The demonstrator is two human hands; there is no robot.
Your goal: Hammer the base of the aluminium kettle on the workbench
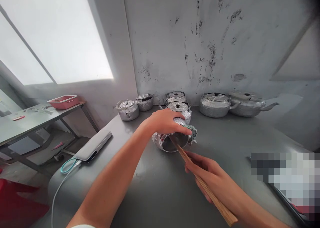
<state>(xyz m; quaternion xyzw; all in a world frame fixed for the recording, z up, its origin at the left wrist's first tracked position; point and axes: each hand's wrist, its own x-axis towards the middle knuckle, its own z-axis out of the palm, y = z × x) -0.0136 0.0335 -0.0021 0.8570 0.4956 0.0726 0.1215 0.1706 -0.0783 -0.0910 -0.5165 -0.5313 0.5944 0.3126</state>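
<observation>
A small silvery metal kettle (pixel 158 142) lies tipped on the grey table, its round opening facing me. My left hand (pixel 168 122) grips it from above, with the thumb beside a handle (pixel 193 134) wrapped in green and white cord. In my right hand (pixel 206 170) is a flat wooden stick (pixel 218 204), held at a slant. The far end of the stick reaches inside the kettle's opening, and its tip is hidden there. Right behind my left hand stands a lidded kettle (pixel 178 108) with a black knob.
Several more kettles (pixel 215 108) line the wall at the back of the table (pixel 155 194). A white power bank (pixel 93 148) with a cable lies at the left edge. Beyond are a second table with a pink basket (pixel 63 102) and a red stool (pixel 21 201). The right edge is pixelated.
</observation>
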